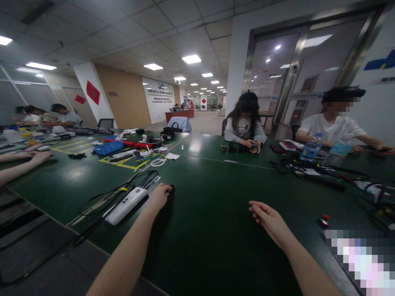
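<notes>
"What do you have on the left hand?"
"From my remote seat, with the dial centred on the view, I have the left hand (159, 197) between seven and eight o'clock. Its fingers are clamped on a small black object (172, 188) just inside seven o'clock, low by the table (212, 242). I can't make out what it is, or whether it touches the surface."

"And the right?"
"I see the right hand (273, 224) at four o'clock, above the table, thumb and fingertips loosely extended and slightly apart. Farther out, also near four, lies a small red-and-black object (324, 221)."

"What's around the black object?"
"A white case (129, 205) marked 2 lies at eight o'clock, beside the left forearm, with black cables (149, 175) around it. I get a blue basket (108, 148) at nine."

"Other people?"
"One person (245, 123) sits across from me at two o'clock, hands together on something small. Another person (331, 125) sits at three, behind two plastic bottles (312, 148)."
</notes>
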Motion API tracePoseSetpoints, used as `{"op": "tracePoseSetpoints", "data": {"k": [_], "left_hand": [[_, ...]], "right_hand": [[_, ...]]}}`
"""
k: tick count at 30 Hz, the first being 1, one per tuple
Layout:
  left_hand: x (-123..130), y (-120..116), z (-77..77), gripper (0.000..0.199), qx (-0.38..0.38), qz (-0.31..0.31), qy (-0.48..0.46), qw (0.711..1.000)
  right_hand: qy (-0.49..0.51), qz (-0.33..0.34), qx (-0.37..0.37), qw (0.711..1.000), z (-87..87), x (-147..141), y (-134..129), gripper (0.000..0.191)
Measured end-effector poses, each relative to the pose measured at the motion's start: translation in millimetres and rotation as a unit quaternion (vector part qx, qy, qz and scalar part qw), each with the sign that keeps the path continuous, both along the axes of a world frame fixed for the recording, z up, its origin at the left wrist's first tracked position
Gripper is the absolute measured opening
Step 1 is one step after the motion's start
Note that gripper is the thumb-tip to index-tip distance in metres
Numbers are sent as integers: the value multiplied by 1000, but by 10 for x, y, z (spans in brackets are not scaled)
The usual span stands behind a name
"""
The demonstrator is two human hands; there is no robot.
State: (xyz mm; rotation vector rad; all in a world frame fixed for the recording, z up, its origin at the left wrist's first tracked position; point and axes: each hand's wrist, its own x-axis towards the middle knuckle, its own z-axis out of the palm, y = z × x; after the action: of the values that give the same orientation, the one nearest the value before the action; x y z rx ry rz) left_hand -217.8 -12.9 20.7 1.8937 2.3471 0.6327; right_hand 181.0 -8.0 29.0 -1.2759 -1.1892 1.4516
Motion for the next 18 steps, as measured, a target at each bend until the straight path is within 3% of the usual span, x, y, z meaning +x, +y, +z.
{"op": "tracePoseSetpoints", "data": {"k": [9,18], "left_hand": [[-80,-25,-45,31,1,84,59,995],[-65,-44,-5,33,-7,114,61,992]], "right_hand": [[3,4,15,1000,-48,1,22,28],[1,-3,12,1000,12,-12,-22,26]]}}
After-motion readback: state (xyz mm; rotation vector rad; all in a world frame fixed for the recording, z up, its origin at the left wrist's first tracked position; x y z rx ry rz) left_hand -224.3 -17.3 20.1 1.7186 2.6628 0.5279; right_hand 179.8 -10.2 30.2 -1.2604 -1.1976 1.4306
